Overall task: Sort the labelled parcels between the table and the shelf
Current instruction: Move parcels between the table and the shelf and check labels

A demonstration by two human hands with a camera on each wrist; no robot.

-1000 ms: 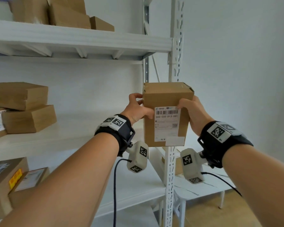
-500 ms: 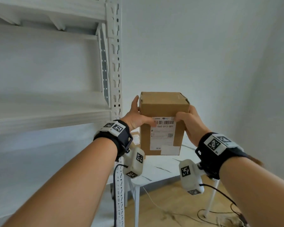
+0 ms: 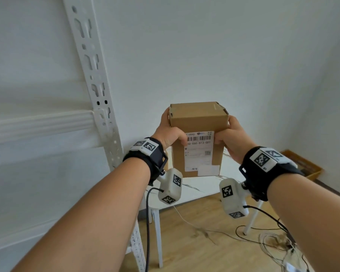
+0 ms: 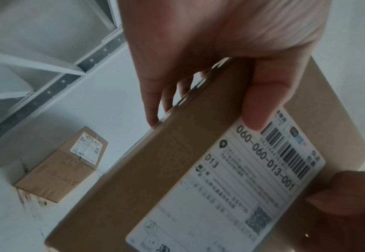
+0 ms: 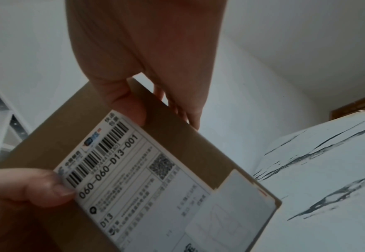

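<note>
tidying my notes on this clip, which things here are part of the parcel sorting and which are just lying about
Part of the job:
- labelled parcel, held by left hand and right hand
- marble-top table
- white shelf
- second labelled parcel on the shelf

Just lying about:
- loose cables on the floor
- wooden tray

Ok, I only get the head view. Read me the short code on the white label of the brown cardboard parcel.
Observer: The left wrist view shows D13 on the white label of the brown cardboard parcel, under the long number.
Operator: Tell me what is on the shelf.
Observer: Another brown labelled parcel sits by the white shelf racking, outside your frame.
Operator: Report the left hand's fingers.
Observer: The left hand has its fingers along the parcel's back edge.
</note>
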